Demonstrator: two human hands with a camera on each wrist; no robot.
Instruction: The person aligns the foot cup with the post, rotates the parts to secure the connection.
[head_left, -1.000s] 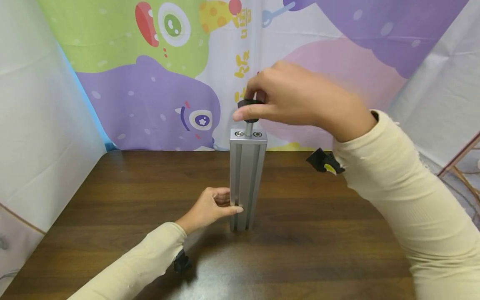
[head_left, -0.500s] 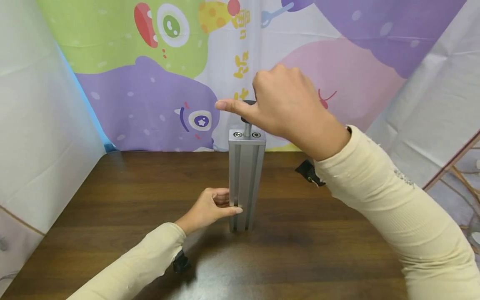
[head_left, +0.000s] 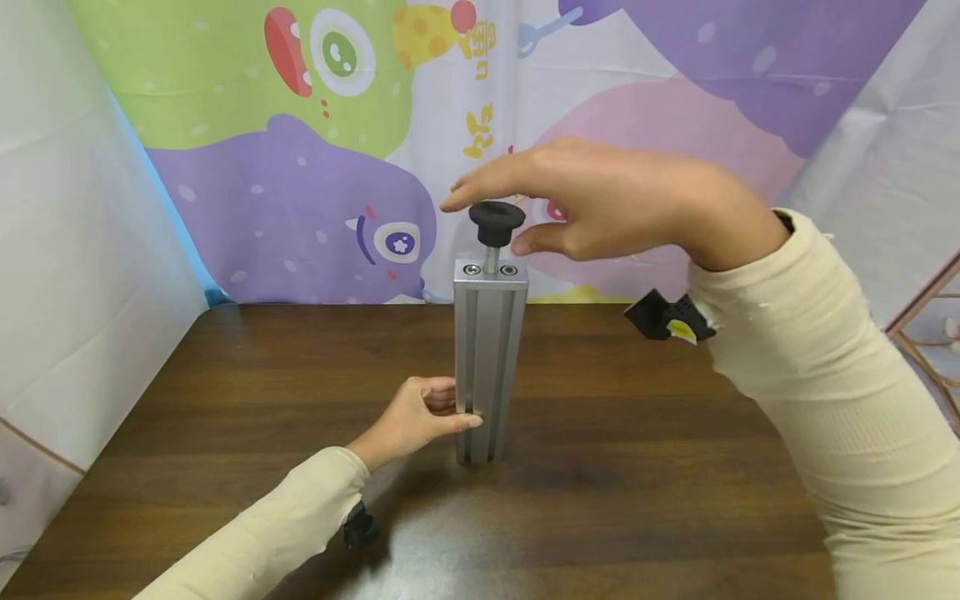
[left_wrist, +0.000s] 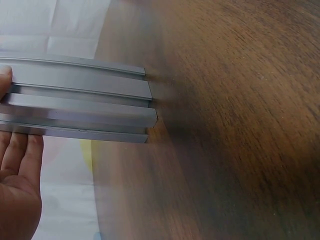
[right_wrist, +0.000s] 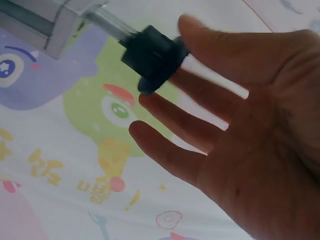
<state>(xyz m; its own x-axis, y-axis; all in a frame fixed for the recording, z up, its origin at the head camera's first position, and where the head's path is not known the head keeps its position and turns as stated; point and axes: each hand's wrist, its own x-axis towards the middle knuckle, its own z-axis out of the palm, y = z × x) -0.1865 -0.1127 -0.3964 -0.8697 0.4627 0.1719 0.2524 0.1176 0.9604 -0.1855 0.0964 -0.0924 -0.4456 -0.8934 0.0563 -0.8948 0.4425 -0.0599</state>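
Note:
A slotted aluminium profile (head_left: 487,358) stands upright on the wooden table (head_left: 637,492). My left hand (head_left: 418,419) grips it low down, thumb across the near face and fingers behind. In the left wrist view, the lower end of the profile (left_wrist: 80,110) shows its grooves. From the top plate a threaded rod (head_left: 491,260) rises, capped by a round black levelling foot (head_left: 497,218). My right hand (head_left: 600,200) is spread around this foot, with extended fingers above and thumb beside it. The right wrist view shows its fingers loosely stretched past the black foot (right_wrist: 152,57).
Two screws (head_left: 472,269) flank the rod on the top plate. A cartoon-printed cloth (head_left: 300,208) hangs behind the table, with white sheets (head_left: 75,233) at the sides. A black wrist mount (head_left: 663,317) hangs under the right sleeve.
My right hand has gone from pinching the black foot, through a turned wrist with thumb out left, to fingers spread around it. The left hand and profile have stayed in place.

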